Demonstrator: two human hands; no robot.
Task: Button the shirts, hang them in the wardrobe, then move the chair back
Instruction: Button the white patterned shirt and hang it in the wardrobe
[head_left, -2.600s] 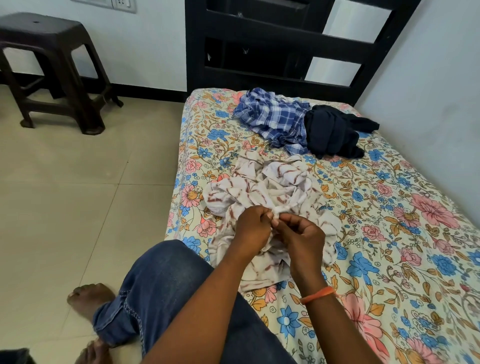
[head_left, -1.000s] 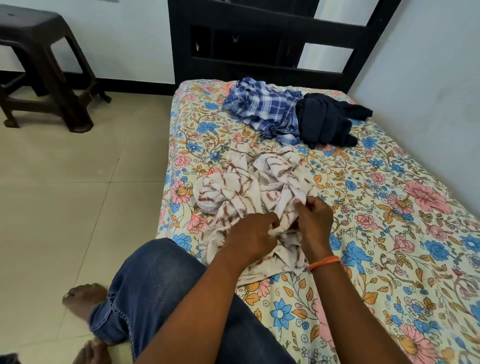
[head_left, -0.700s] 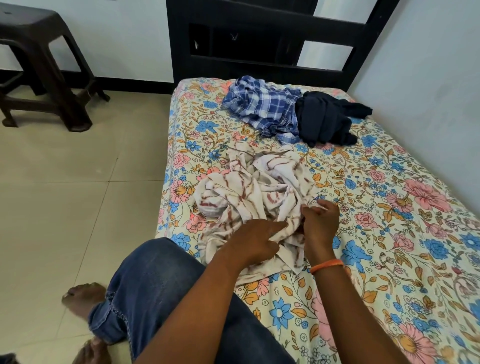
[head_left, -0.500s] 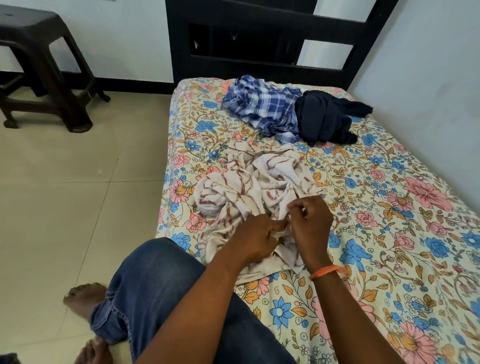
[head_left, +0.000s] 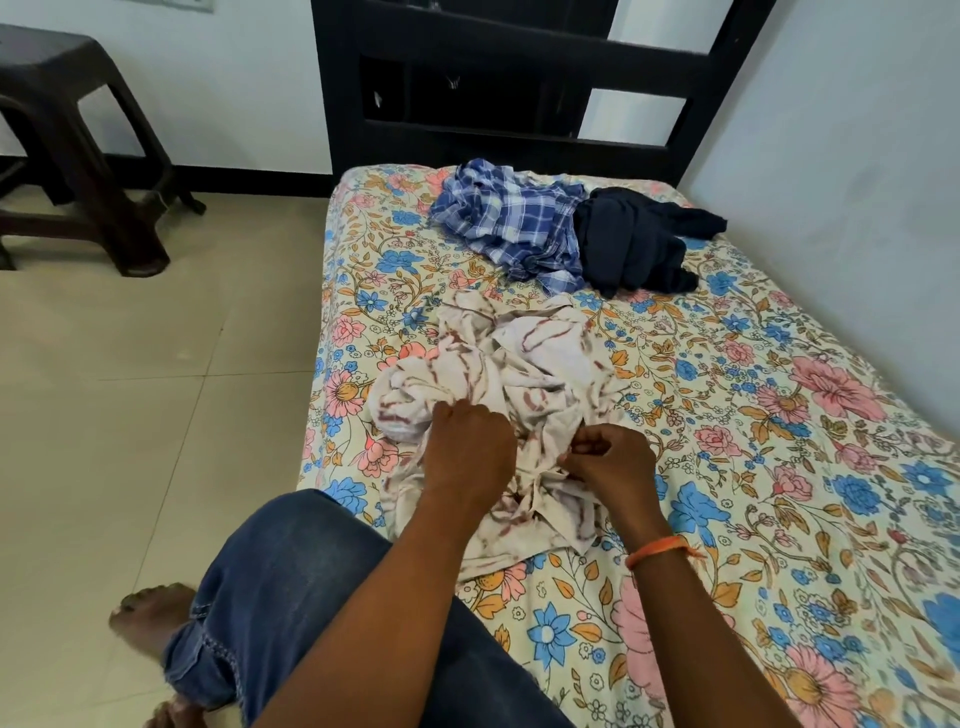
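A crumpled white shirt with red-brown streaks lies on the floral bedsheet in front of me. My left hand lies knuckles-up on the shirt's left part, its fingers curled into the cloth. My right hand pinches a fold of the same shirt a little to the right, thumb against fingertips. The button itself is hidden by the fingers. Farther up the bed lie a blue checked shirt and a dark navy garment, side by side and touching.
A dark plastic chair stands on the tiled floor at the far left. The black headboard closes the bed's far end, and a white wall runs along its right side. My knee in jeans sits at the bed's near left edge.
My left hand has slid left and up onto the shirt's bunched left part. My right hand has dropped slightly and still pinches the cloth. The two hands now sit apart.
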